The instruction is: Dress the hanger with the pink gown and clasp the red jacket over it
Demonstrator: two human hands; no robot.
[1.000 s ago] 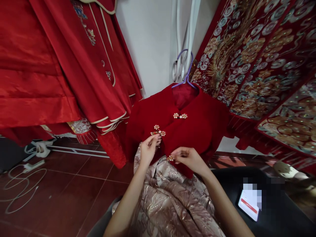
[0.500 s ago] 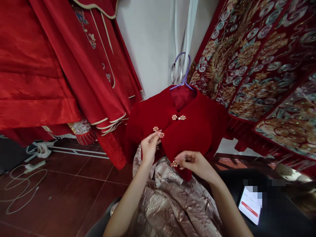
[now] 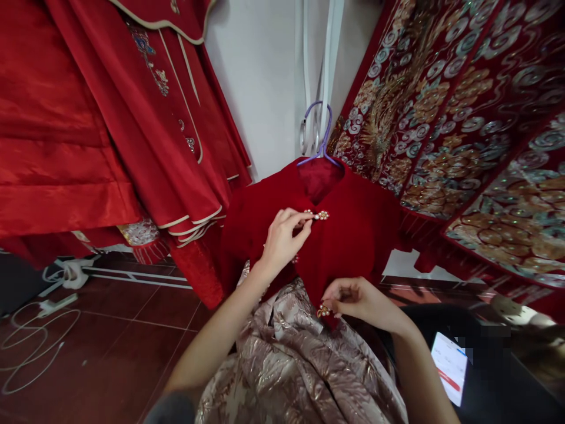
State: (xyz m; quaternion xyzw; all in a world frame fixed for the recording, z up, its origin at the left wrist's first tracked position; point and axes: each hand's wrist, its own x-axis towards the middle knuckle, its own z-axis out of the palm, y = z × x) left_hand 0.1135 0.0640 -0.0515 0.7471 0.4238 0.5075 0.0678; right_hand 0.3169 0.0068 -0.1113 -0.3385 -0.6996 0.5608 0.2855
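Observation:
A dark red velvet jacket (image 3: 353,235) hangs in front of me on a purple hanger (image 3: 325,138). At its chest is a beaded flower clasp (image 3: 323,215), with a pearl in the middle. Thumb and forefinger of my left hand (image 3: 285,238) are pinched on the left end of this clasp, partly hiding it. Lower down, my right hand (image 3: 364,301) has its fingers closed on the jacket's front edge, at a second flower clasp (image 3: 323,310). Another flower ornament shows only in part below my left hand.
Shiny patterned fabric (image 3: 300,365) lies below the jacket. Red garments (image 3: 176,147) hang at left, a sequined garment (image 3: 441,147) at right. A lit phone (image 3: 449,368) rests on a black surface. White cable (image 3: 44,341) lies on the tiled floor.
My left hand has moved up and right from the middle flower ornament to the chest clasp. My right hand keeps its grip, slightly lower and further right, with the jacket edge.

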